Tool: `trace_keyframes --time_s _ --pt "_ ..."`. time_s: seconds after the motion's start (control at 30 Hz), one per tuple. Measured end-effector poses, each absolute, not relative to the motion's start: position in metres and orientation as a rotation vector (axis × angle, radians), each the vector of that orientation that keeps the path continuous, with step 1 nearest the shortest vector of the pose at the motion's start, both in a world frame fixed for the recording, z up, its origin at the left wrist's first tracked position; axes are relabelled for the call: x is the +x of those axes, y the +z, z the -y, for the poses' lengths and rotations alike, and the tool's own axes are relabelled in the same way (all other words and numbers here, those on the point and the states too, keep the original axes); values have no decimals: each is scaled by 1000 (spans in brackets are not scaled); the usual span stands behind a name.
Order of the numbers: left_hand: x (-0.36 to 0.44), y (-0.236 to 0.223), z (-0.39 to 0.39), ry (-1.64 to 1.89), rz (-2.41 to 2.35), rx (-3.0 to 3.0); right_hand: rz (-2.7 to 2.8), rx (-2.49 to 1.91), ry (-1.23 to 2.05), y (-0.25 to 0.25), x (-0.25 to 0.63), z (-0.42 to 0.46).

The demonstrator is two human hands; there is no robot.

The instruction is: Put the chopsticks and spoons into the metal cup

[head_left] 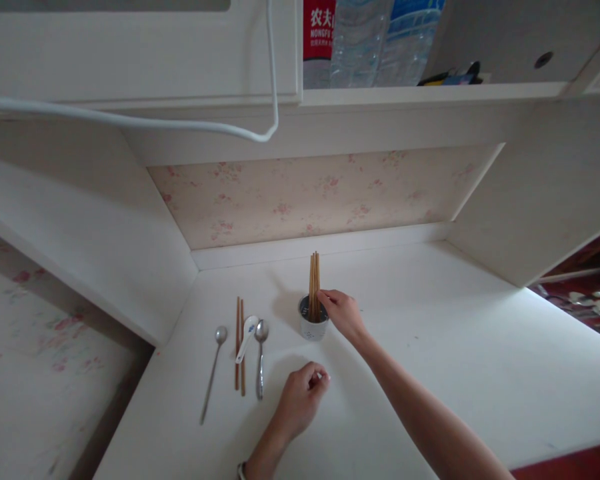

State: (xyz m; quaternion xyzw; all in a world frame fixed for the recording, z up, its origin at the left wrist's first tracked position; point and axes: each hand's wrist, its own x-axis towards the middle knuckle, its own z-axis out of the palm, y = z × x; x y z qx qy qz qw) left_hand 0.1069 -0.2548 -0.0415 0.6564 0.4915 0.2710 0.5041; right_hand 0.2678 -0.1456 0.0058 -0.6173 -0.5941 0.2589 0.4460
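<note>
Head view is occupied below by the white table, over which the left hand is held loosely curled, with nothing seen in it. By the right hand, at the cup, the upright chopsticks inside are pinched, perhaps to be kept steady. Leftward, two loose chopsticks and three spoons are laid out, apparently for easy reach.

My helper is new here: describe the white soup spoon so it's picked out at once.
On the white tabletop, left of the cup holding upright chopsticks, lie two loose chopsticks. Slanting across them is the white soup spoon. Its white body and blue mark set it apart from the shorter metal spoon right of it and the long-handled metal spoon left of it.
</note>
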Motion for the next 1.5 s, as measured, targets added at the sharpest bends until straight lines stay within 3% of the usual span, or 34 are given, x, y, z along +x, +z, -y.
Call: trace_keyframes --time_s 0.23,0.37,0.57,0.83,1.27,1.5 --pt "110 -38 260 687 -1195 1527 1379 -1471 718 3 275 152" --pt "86 -9 269 722 -1247 1518 1246 -1462 766 -9 288 163" --pt "-11 50 231 1066 -1852 1629 1017 -1425 879 -48 302 195" --pt "-38 29 155 16 -2215 2010 1047 -1454 856 -71 308 211" --pt "-27 -3 105 -310 -2216 1850 1151 -1488 857 -64 309 212" --pt "-25 34 101 -213 -2280 1917 1156 -1483 848 -62 308 211"
